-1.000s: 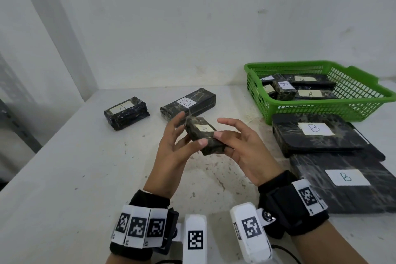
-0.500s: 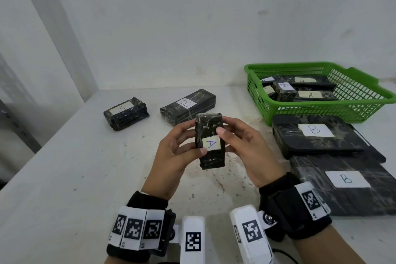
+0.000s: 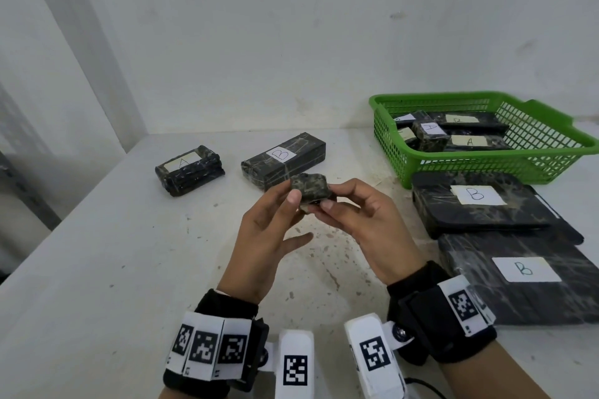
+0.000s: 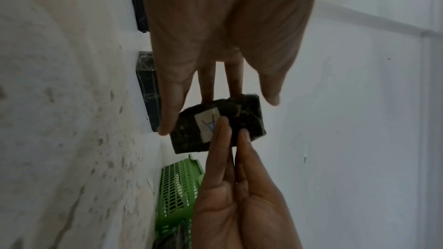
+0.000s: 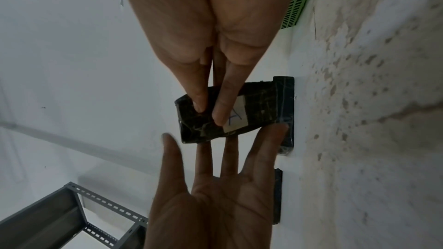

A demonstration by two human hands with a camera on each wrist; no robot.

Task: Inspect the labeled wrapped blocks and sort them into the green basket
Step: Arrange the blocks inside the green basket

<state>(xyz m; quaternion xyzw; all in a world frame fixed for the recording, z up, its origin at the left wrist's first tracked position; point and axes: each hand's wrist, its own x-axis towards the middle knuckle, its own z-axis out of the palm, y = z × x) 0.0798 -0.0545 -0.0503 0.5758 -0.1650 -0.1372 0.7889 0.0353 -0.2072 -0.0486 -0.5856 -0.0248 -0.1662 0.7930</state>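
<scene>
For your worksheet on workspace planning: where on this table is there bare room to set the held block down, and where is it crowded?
Free: the table left of the left hand, nearer than block A. Crowded: the right side, where the green basket and two flat B packs lie close together.

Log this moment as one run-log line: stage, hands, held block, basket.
stage: inspecting | left hand: fingers on small wrapped block | right hand: pinches it | label: A | green basket: holds blocks

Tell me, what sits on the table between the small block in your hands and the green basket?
Nothing: in the head view, only bare, speckled table lies between the held block and the green basket.
</scene>
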